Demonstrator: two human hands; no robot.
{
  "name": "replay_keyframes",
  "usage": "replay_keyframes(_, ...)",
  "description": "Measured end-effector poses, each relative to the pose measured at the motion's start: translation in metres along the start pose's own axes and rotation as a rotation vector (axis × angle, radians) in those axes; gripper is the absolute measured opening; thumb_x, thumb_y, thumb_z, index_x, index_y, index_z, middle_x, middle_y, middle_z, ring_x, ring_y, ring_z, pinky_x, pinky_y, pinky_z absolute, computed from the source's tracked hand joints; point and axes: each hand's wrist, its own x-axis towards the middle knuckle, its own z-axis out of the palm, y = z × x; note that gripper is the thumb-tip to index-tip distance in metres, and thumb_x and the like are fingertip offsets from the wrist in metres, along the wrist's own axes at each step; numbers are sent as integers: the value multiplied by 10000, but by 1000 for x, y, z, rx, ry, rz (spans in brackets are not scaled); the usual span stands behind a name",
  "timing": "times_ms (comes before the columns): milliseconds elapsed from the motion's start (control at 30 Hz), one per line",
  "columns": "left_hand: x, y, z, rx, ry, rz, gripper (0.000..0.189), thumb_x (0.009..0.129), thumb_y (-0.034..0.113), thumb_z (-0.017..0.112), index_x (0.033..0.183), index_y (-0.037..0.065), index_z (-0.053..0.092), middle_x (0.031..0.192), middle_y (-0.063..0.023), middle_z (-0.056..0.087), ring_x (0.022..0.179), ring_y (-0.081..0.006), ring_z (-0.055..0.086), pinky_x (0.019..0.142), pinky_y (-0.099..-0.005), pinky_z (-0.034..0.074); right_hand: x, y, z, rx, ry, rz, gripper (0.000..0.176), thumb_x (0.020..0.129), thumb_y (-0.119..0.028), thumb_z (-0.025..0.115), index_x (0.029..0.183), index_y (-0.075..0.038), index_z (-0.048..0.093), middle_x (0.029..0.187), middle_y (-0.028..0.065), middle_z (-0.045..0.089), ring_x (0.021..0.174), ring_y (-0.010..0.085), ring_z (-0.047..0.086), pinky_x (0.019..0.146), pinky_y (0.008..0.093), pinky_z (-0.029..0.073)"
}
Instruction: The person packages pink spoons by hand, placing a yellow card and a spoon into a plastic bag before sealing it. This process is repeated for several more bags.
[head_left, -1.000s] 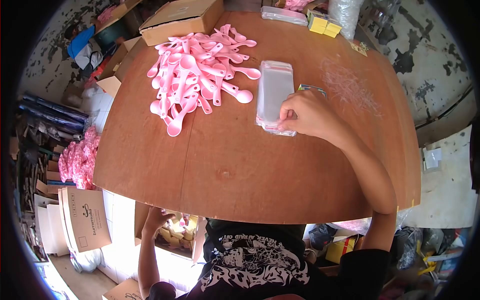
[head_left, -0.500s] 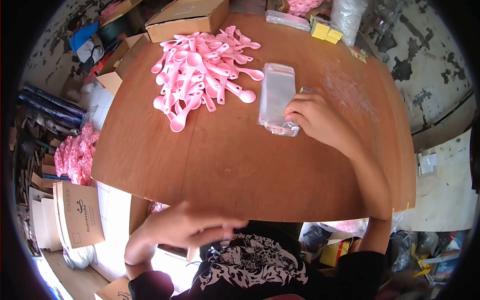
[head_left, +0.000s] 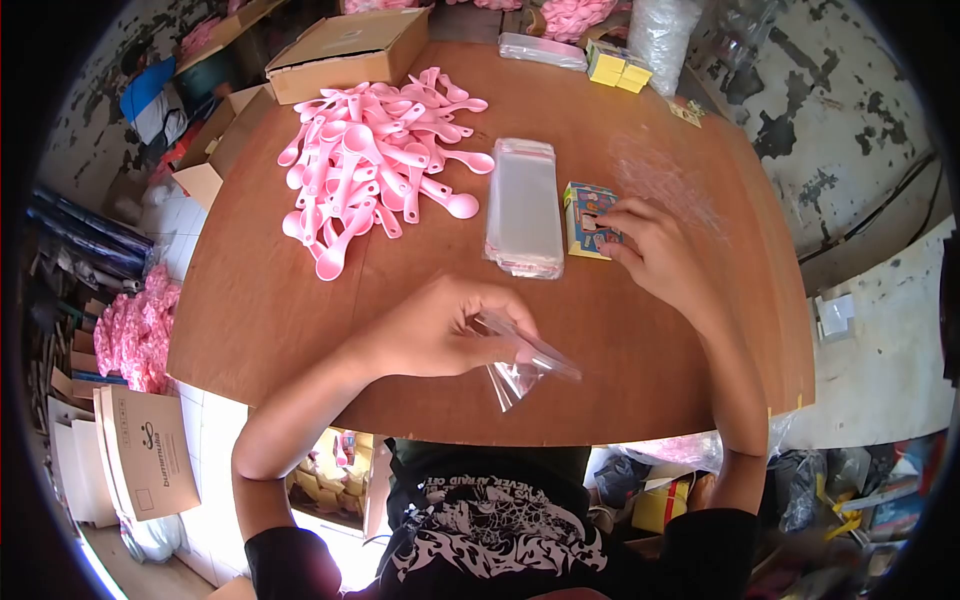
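My left hand (head_left: 460,325) is closed over the front part of the table, pinching a crumpled clear plastic bag (head_left: 515,380). My right hand (head_left: 645,245) rests its fingertips on a small stack of colourful printed cards with yellow edges (head_left: 583,232); its thumb and forefinger are apart on the top face. Just left of the cards lies a neat pile of clear plastic bags (head_left: 525,215). Farther left, pink plastic measuring spoons (head_left: 355,170) are heaped loosely, several with their bowls facing up.
The brown wooden table (head_left: 300,330) has a cardboard box (head_left: 350,50) at its back left. Yellow boxes (head_left: 618,68) and another pack of clear bags (head_left: 543,52) stand at the back. Cartons (head_left: 150,455) are on the floor at left. Another person (head_left: 155,100) is at far left.
My left hand has come up from the table's front edge and now holds a clear bag. My right hand has moved off the bag pile onto the printed cards.
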Motion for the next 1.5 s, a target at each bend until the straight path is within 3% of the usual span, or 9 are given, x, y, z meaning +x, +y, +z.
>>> replay_keyframes(67,1,-13,-3,-68,57,-57,125,857,59,726,963,14,678,891,-26,699,812,-73,651,674,-249,536,-1,8,3,-27,-53,26,274,780,-92,733,1032,4,687,1021,155,655,900,346,630,804,421,503)
replay_keyframes(233,5,-21,-8,-361,236,-361,263,881,91,707,1102,-22,621,912,-72,670,791,-113,650,657,-253,579,-3,8,8,4,-58,59,297,753,-68,752,1028,22,686,1043,165,664,898,345,637,790,396,517)
replay_keyframes(400,7,-35,-10,-481,257,-373,351,897,183,700,1155,-36,606,951,-116,677,771,-141,672,644,-252,588,-6,25,11,28,-48,-44,295,782,-65,726,1065,13,689,1033,174,682,898,328,654,796,375,528)
replay_keyframes(700,4,-35,-9,-451,360,-442,317,925,270,668,1086,-3,664,937,-123,726,680,-163,709,576,-211,520,1,7,5,-150,112,53,97,807,-82,707,864,-6,690,832,113,663,726,310,609,649,377,489)
replay_keyframes(800,4,-37,-8,-423,379,-426,308,919,259,678,1070,-9,678,931,-128,724,676,-165,708,589,-217,535,1,12,6,-40,54,-103,129,828,-72,702,927,8,683,823,126,650,711,257,620,647,332,481)
replay_keyframes(900,4,-40,-8,-459,358,-402,312,905,244,696,1067,-23,682,939,-135,719,712,-161,705,617,-233,562,-1,-12,1,87,288,55,117,856,-81,692,937,3,689,811,111,662,699,213,628,618,315,484)
replay_keyframes(967,4,-42,-7,-417,351,-435,297,909,196,689,1071,-52,670,950,-144,711,770,-156,698,655,-252,589,-6,-21,0,532,442,157,152,912,-108,667,964,34,685,821,77,673,711,122,621,624,263,492)
replay_keyframes(1300,4,-37,12,-321,218,-265,194,928,124,645,1056,-11,702,908,-82,716,751,-104,678,630,-245,566,-14,-41,16,769,286,326,255,920,-165,683,1031,63,674,839,45,673,724,69,598,644,219,492)
replay_keyframes(1500,2,-38,11,-141,161,-373,224,923,185,659,1048,7,713,849,-49,714,703,-61,639,591,-233,517,-15,-40,18,742,125,341,191,892,-113,702,999,44,689,803,34,684,694,56,585,624,212,461)
